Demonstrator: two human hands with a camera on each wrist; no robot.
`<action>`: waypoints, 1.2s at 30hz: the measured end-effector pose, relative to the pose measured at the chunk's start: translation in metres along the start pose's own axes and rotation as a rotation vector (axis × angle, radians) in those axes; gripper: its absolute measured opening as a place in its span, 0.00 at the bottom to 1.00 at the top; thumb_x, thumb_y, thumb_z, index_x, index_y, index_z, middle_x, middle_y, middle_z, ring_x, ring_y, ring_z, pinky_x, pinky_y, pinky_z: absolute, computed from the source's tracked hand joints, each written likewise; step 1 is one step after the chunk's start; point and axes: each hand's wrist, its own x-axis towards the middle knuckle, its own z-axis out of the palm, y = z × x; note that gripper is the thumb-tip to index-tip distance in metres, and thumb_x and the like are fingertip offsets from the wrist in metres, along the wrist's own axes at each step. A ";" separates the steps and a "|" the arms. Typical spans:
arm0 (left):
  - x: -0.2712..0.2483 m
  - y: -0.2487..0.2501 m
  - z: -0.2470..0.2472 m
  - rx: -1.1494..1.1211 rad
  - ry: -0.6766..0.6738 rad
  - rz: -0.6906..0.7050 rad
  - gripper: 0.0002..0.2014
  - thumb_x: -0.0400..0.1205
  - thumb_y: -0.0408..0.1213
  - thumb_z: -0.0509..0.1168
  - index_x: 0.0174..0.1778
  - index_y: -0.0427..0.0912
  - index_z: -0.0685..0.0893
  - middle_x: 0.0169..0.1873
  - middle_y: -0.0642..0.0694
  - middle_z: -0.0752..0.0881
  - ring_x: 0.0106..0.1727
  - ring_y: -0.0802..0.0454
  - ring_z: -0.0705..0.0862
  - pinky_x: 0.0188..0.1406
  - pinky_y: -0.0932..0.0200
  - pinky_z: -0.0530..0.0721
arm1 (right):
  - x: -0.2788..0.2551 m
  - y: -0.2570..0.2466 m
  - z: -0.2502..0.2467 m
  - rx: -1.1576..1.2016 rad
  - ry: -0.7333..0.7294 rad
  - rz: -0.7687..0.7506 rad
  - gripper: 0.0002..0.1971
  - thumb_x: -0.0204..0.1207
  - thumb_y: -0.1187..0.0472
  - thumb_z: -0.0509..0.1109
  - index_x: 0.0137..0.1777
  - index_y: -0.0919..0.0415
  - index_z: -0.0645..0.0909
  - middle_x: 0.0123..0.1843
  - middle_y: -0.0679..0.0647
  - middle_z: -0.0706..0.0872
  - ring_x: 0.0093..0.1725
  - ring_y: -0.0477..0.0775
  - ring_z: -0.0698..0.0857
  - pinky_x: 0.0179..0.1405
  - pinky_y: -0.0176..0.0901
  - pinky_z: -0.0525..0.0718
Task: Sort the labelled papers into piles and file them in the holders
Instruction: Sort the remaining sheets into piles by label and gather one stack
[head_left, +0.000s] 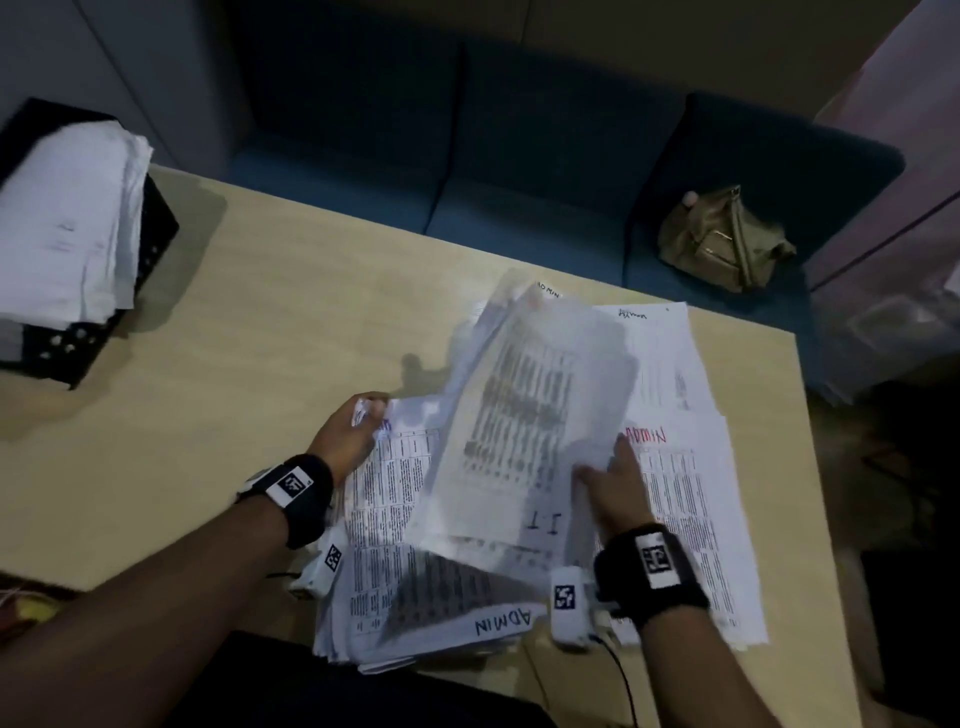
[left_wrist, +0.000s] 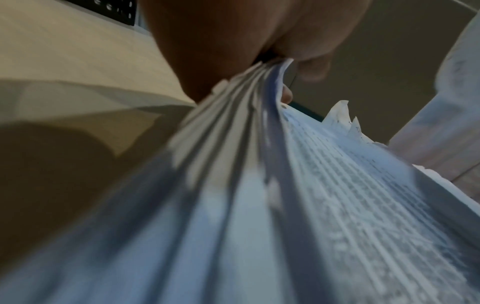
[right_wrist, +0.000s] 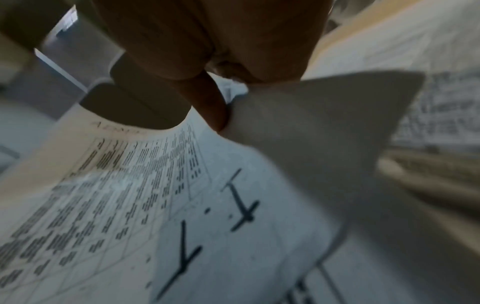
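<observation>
The left hand is clamped on the far-left corner of the stack, which lies at the near edge of the worktop; the left wrist view confirms several sheets pinched together. The right hand pinches the near-right corner of the I.T sheet, raised over the stack. To the right lies the ADMIN pile. Recommended: read the label first, lift one sheet only, and keep the left grip firm so lower sheets do not slide. The holder, far left, already contains white papers.
</observation>
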 end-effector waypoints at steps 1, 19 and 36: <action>-0.001 0.002 0.000 -0.053 0.026 -0.019 0.16 0.87 0.52 0.53 0.65 0.52 0.79 0.62 0.46 0.82 0.63 0.45 0.80 0.56 0.53 0.77 | -0.002 0.003 0.017 -0.031 -0.051 0.011 0.23 0.70 0.77 0.63 0.64 0.62 0.72 0.52 0.61 0.85 0.53 0.64 0.86 0.41 0.41 0.81; -0.016 0.012 0.011 0.038 -0.096 0.150 0.28 0.85 0.40 0.63 0.72 0.74 0.60 0.82 0.47 0.61 0.68 0.51 0.78 0.50 0.73 0.77 | 0.023 0.003 0.077 -0.600 -0.129 -0.198 0.34 0.75 0.42 0.68 0.74 0.62 0.67 0.68 0.61 0.75 0.69 0.64 0.75 0.68 0.56 0.77; -0.013 0.007 0.023 0.085 -0.253 0.145 0.18 0.81 0.29 0.65 0.53 0.61 0.71 0.66 0.43 0.78 0.42 0.48 0.81 0.40 0.60 0.79 | 0.063 -0.014 0.065 -0.625 -0.188 -0.294 0.18 0.81 0.50 0.64 0.64 0.60 0.82 0.73 0.59 0.75 0.73 0.60 0.72 0.70 0.49 0.70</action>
